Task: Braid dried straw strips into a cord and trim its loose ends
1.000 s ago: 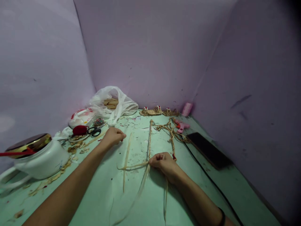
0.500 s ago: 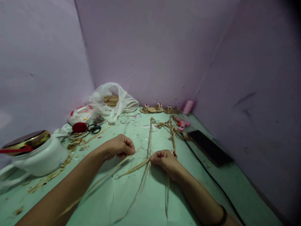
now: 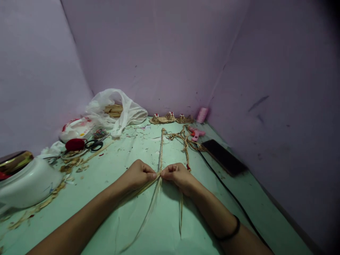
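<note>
A narrow braid (image 3: 161,152) of tan fibre runs down the middle of the green tabletop to my two hands. My left hand (image 3: 142,174) pinches pale strands just left of the braid's lower end. Close against it on the right, my right hand (image 3: 177,176) is closed on the braid's end, fingertips nearly touching those of the left. Loose fibre strands (image 3: 148,212) hang toward me below the hands, and another strand (image 3: 181,216) comes out under my right hand.
Right: a phone (image 3: 224,157), a black cord (image 3: 233,196), a pink glue gun (image 3: 196,134) and a pink spool (image 3: 202,115). Left: a white pot (image 3: 32,184), scissors (image 3: 94,145), a red pincushion (image 3: 75,144) and a plastic bag (image 3: 124,113). Woven pieces (image 3: 164,119) lie at the back.
My left hand has moved right with its strand, up to the braid's end beside my right hand. The whole view has shifted, so the objects appear further left.
</note>
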Action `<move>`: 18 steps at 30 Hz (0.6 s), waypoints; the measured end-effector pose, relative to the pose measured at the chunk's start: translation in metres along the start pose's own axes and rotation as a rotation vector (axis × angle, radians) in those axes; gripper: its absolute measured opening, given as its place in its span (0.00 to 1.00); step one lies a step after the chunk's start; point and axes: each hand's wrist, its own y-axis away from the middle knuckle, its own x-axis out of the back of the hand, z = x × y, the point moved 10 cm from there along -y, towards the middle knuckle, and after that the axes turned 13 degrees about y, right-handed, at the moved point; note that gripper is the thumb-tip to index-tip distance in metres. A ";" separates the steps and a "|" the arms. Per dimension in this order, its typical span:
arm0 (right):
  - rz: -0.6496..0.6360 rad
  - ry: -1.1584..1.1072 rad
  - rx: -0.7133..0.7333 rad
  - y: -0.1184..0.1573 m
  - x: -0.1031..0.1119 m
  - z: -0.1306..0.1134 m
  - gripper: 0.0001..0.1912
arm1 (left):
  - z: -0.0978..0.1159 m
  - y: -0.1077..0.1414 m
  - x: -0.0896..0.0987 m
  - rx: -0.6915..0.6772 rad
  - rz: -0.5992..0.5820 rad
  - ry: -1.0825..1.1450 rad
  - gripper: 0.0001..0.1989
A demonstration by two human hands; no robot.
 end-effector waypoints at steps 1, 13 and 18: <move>0.002 0.004 0.000 0.001 0.000 -0.001 0.05 | 0.002 0.000 -0.001 -0.023 -0.002 -0.004 0.13; 0.033 -0.031 -0.006 0.002 0.002 -0.003 0.02 | -0.006 0.004 -0.012 0.212 -0.037 0.183 0.09; 0.036 0.001 0.000 0.002 0.002 -0.002 0.03 | -0.020 -0.001 -0.011 0.271 -0.035 0.174 0.07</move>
